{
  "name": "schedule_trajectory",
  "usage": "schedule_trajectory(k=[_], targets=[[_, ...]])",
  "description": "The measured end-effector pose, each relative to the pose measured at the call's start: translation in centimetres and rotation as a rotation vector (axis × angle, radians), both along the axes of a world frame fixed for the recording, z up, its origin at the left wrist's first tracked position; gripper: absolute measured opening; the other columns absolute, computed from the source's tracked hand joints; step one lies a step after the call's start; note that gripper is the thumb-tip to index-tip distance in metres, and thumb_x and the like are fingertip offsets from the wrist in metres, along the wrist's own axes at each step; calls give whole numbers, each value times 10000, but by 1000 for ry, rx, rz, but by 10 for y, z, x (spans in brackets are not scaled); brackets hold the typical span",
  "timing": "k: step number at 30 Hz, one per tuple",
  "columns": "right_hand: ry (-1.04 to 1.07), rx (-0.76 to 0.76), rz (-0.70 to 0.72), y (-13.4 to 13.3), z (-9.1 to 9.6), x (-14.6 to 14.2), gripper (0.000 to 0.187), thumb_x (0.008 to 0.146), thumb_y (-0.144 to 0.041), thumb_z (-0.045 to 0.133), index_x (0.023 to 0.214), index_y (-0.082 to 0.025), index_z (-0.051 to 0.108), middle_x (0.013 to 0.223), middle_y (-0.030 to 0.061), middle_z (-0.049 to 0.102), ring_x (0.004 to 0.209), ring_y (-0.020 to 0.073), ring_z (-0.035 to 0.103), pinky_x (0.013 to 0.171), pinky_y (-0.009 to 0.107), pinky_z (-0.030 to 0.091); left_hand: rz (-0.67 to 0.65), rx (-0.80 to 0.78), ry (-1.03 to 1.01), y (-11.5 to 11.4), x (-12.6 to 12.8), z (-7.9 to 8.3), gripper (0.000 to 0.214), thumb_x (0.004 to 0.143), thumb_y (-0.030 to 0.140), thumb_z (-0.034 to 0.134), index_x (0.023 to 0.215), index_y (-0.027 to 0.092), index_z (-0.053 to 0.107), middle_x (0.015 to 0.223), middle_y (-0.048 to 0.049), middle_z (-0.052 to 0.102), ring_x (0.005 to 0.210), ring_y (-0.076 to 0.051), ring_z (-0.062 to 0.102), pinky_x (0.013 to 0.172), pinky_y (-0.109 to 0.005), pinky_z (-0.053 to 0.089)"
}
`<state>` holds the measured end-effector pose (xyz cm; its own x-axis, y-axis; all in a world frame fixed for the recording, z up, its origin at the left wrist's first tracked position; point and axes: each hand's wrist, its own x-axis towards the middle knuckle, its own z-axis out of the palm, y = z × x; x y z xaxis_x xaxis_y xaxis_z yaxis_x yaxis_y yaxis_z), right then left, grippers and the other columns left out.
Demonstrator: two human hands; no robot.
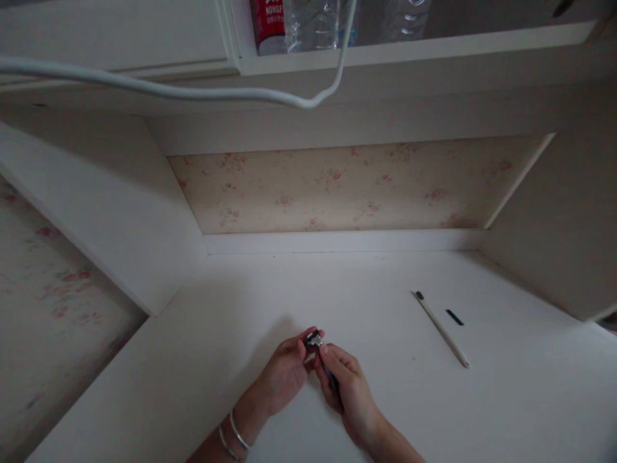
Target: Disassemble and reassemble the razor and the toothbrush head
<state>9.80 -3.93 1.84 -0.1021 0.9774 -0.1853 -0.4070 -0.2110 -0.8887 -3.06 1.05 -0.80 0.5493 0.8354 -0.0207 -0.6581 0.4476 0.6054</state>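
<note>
Low in the middle of the view, my two hands meet over a razor (315,341) with a silver neck and a dark handle. My left hand (285,376) pinches its head end between thumb and fingers. My right hand (351,389) is closed round the dark handle, which slants down toward the palm and is partly hidden by the fingers. To the right on the white tabletop (241,289) lies a slim off-white stick (443,331) with a dark tip at its far end. A small black strip (454,317) lies beside it.
A white cable (193,93) hangs across the upper view. Above, a shelf (434,51) holds clear plastic bottles (313,26) and a red package (270,26). White side panels (116,212) flank the tabletop, with flowered wallpaper (337,186) behind.
</note>
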Motion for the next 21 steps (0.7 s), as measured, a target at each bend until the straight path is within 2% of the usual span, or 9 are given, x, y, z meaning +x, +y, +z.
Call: schedule_trajectory(k=[7,12,18,21], targets=[[8,-39,4,0,0,-1,423,826,-560,534,665,-172,487,419,-98,334,326,25,170,319,167,98,7,17,16,0,-2,-4,218,773,228,692,987,195,719,1113,-65,693,980,-180,605,877,-305,406],[-1,-5,23,1,2,0,428,833,-566,521,698,-160,525,424,-94,348,329,27,178,321,172,103,4,28,32,-1,-3,-1,255,766,245,698,1019,208,710,1130,-65,685,986,-194,607,871,-312,410],[7,4,43,1,6,1,434,828,-564,535,714,-146,558,433,-96,330,341,25,161,335,178,86,24,11,20,-1,-3,-1,145,748,246,717,887,212,744,1088,-48,704,951,-183,617,861,-311,416],[3,-4,37,2,5,1,434,823,-569,540,712,-150,553,431,-97,331,340,26,161,332,177,89,21,19,28,0,-3,-2,198,750,242,716,944,205,732,1099,-58,699,958,-182,612,866,-309,412]])
